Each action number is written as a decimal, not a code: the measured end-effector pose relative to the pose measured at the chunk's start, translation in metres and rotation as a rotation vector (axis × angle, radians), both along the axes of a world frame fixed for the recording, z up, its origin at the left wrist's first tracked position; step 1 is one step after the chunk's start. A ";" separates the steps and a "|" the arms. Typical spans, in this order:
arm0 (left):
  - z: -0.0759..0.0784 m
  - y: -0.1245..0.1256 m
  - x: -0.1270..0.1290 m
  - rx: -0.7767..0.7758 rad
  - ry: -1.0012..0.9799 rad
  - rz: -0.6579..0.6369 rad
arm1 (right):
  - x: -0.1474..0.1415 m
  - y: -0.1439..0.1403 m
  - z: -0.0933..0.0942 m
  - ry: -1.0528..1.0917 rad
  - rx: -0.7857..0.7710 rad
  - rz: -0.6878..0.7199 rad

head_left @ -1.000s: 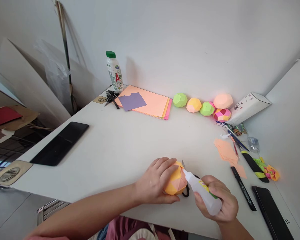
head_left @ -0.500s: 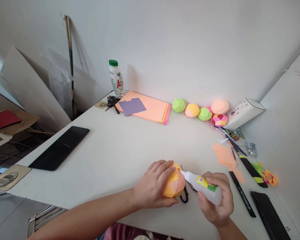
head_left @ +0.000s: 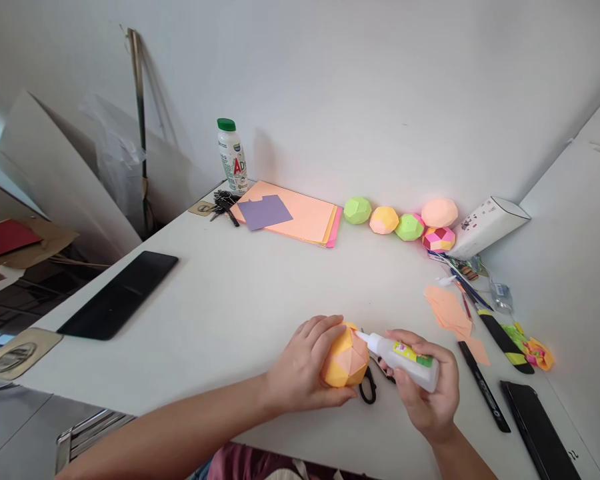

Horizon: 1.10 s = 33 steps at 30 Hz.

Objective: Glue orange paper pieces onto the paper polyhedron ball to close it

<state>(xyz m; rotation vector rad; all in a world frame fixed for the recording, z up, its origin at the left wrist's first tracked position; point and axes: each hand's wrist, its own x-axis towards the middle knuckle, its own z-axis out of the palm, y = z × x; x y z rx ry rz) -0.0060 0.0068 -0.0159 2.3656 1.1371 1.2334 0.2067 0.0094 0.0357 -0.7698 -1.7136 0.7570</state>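
Got my left fingers (head_left: 325, 328) cupped round a paper ball (head_left: 349, 361), right fingers (head_left: 425, 345) wrapped round a squeeze bottle (head_left: 414, 364), near the counter (head_left: 230, 300)'s front edge, white wall (head_left: 340, 87) opposite.

The orange ball (head_left: 347, 361) looks like matt paper, the squeeze bottle (head_left: 407, 362) smooth, translucent plastic.
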 end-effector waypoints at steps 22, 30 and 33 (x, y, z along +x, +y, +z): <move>-0.002 0.003 0.000 0.166 0.080 0.054 | 0.000 -0.003 0.004 -0.222 0.231 0.060; -0.003 0.004 0.000 0.154 0.068 0.056 | -0.003 0.000 0.010 -0.319 0.345 0.061; -0.002 0.003 0.000 0.144 0.063 0.056 | -0.002 0.000 0.010 -0.322 0.366 0.067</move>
